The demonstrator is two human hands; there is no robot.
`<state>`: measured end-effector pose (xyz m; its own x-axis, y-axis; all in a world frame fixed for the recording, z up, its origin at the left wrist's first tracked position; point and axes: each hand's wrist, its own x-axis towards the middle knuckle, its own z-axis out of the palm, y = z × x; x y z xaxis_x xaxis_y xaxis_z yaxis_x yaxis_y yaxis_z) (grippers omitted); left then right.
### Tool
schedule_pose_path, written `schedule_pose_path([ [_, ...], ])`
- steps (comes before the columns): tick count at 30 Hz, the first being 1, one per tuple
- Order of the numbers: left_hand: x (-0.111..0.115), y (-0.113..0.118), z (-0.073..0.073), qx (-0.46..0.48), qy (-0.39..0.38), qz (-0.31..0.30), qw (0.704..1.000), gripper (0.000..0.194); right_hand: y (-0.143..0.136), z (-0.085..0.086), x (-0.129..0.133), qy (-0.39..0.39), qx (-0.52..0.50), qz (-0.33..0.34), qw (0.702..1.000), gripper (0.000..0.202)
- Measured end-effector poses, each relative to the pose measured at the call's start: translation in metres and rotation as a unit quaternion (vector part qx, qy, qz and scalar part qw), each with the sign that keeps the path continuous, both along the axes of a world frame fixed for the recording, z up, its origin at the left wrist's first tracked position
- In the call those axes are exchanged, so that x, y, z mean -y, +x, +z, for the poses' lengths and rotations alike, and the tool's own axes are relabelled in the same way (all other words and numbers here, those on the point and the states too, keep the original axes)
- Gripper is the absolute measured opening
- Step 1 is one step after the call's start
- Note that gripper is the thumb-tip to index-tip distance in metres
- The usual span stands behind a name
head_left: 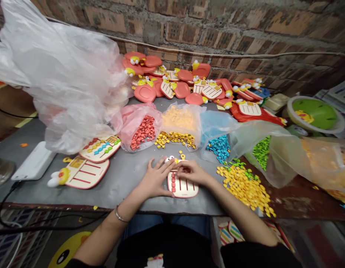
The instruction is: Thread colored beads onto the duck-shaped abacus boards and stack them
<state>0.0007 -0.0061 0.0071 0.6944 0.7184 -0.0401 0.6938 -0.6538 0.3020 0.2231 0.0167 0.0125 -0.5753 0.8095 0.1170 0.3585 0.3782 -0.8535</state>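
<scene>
A small cream toy board (191,190) with a red rim, dark slots and a yellow-and-white duck-like head lies flat on the table before me. Several red beads (173,182) line its left slot. My left hand (154,180) holds the board from the left, thumb at the lower edge and fingers spread across the top by the head. Over the board's upper part, my right hand (194,172) has its fingers curled together in a pinch; whatever sits between the fingertips is hidden.
Bags spill red pieces (143,132), gold pieces (175,139), blue pieces (218,148) and green pieces (261,152). Yellow pieces (245,188) lie loose at right. Boards (84,173), a white power bank (34,162) and a large plastic bag (74,74) occupy the left. More toys (182,90) line the brick wall.
</scene>
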Motion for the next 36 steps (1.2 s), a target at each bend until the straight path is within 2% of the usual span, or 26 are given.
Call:
schedule_pose_path([
  [3, 0.000, 0.000, -0.001, -0.002, -0.008, -0.002, 1.000, 0.113, 0.005, 0.002, -0.030, 0.036, 0.009, -0.087, 0.996, 0.016],
  [5, 0.000, 0.000, -0.001, -0.001, -0.009, -0.006, 1.000, 0.110, -0.008, 0.001, -0.053, 0.086, 0.049, -0.118, 0.988, 0.012],
  [10, -0.001, -0.002, -0.004, 0.000, -0.002, -0.016, 1.000, 0.101, -0.066, -0.003, -0.092, 0.155, 0.239, -0.048, 0.957, 0.018],
  [13, -0.001, -0.002, -0.005, -0.002, 0.006, -0.017, 1.000, 0.097, -0.074, 0.001, -0.098, 0.156, 0.247, -0.032, 0.956, 0.016],
  [16, 0.000, -0.002, -0.005, -0.001, 0.011, -0.022, 1.000, 0.090, -0.048, 0.011, -0.083, 0.157, 0.148, -0.030, 0.976, 0.015],
  [19, 0.002, -0.001, -0.003, 0.005, 0.011, -0.028, 1.000, 0.083, -0.005, 0.018, -0.051, 0.135, 0.043, -0.078, 0.987, 0.008],
  [23, 0.003, -0.001, -0.002, 0.008, 0.003, -0.030, 0.999, 0.081, 0.037, 0.009, -0.007, 0.119, 0.016, -0.147, 0.982, 0.008],
  [27, 0.002, -0.002, -0.002, 0.007, 0.001, -0.030, 1.000, 0.081, 0.045, -0.012, 0.014, 0.198, 0.096, -0.145, 0.965, 0.015],
  [30, 0.002, -0.001, -0.003, 0.004, 0.006, -0.024, 1.000, 0.082, 0.041, -0.020, 0.022, 0.239, 0.154, -0.162, 0.945, 0.019],
  [32, 0.002, -0.001, -0.003, 0.002, 0.010, -0.018, 1.000, 0.087, 0.039, -0.020, 0.029, 0.245, 0.166, -0.163, 0.941, 0.019],
  [36, 0.001, 0.001, -0.001, -0.004, 0.003, -0.014, 1.000, 0.094, 0.040, -0.016, 0.041, 0.203, 0.116, -0.156, 0.960, 0.012],
])
